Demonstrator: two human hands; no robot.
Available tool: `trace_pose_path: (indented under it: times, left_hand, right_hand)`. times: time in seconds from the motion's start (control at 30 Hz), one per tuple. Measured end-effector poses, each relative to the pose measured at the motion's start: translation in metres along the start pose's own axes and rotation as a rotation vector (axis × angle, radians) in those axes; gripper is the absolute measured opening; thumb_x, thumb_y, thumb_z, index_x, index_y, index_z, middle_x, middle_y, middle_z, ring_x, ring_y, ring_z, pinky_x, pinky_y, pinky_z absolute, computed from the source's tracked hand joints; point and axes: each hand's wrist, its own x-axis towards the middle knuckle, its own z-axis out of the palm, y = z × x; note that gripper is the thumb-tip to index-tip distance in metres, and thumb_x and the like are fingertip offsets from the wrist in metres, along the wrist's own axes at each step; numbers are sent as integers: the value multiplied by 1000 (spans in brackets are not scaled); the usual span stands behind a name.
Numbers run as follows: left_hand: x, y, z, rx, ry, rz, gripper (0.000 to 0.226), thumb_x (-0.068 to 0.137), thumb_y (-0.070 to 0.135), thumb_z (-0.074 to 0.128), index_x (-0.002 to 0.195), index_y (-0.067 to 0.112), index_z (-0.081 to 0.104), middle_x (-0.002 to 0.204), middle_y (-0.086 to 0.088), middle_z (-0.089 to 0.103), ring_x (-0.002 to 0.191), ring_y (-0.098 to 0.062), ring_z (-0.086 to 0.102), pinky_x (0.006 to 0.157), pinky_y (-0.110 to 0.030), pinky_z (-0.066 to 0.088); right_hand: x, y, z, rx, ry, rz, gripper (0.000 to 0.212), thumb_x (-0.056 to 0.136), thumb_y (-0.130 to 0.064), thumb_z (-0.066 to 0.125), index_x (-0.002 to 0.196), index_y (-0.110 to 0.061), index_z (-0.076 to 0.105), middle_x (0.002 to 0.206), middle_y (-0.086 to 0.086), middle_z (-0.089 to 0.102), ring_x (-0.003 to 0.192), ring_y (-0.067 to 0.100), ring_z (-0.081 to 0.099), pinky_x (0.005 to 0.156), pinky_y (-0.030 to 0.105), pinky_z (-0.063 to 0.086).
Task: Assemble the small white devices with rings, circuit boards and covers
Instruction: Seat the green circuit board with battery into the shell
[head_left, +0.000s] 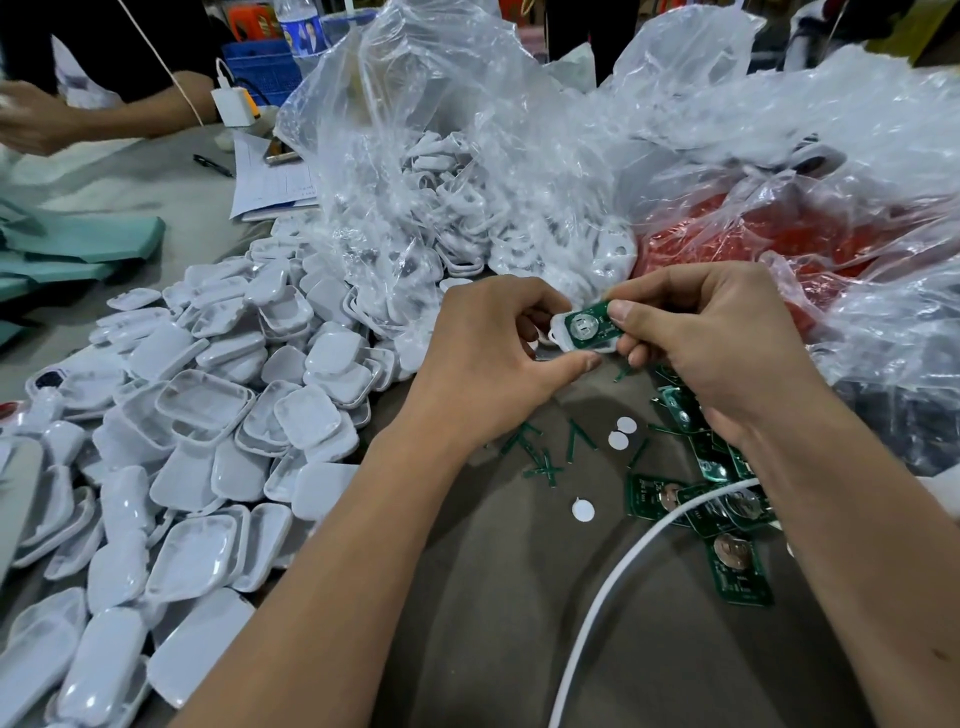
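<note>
Green board (587, 326) sits in the white shell (563, 340), pinched between the left hand (488, 358) and right hand (696, 338) above the table; press it evenly, corners flush.

Device: small white shell (558, 340), green circuit board (587, 325) seated in it, seemingly tilted.
Covers: white heap (208, 415), left.
Boards: loose green ones (727, 519), right.
</note>
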Motion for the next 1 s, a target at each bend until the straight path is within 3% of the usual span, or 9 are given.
trace_pose_path:
  times: [0.27,0.37,0.5,0.7,0.87,1.0]
  left_hand:
    - [1,-1,0,-12,9,22,29,69,38,92,92,27,78,78,16,68,75,-4,63,67,-30,57]
    - [1,-2,0,-12,21,28,30,69,39,91,93,27,78,77,18,66,75,-4,63,67,-30,57]
    - [1,-3,1,-29,28,35,28,68,38,91,90,27,78,77,17,68,75,-3,64,66,-31,57]
    - [1,-4,1,-63,23,55,27,69,38,91,90,26,79,79,15,70,76,-6,66,65,-30,57]
    - [1,-5,-2,-117,25,74,30,68,35,92,92,23,79,81,11,72,76,-12,67,65,-35,58]
    - [-1,-5,-1,-203,2,52,29,69,29,94,92,21,79,82,8,72,75,-12,66,65,-40,58]
  right_hand:
    - [1,1,0,-53,-16,-48,14,87,2,78,81,-10,78,61,11,71,49,18,63,52,22,53]
    - [-1,0,1,-66,-26,-67,7,84,-8,84,83,-10,78,63,11,72,51,19,64,54,22,54]
    - [-4,-2,3,-133,1,-98,22,74,-16,93,88,-8,78,69,8,74,51,14,64,53,22,55]
    - [-7,-7,4,-262,52,-95,23,70,-27,96,83,-18,79,73,6,73,62,18,66,59,37,58]
    - [-7,-9,3,-183,35,-4,25,70,-22,95,88,-19,77,72,3,66,60,11,60,47,20,48]
    - [-8,-11,1,-49,-92,104,23,77,-12,89,96,-7,76,75,12,65,54,12,56,41,21,43]
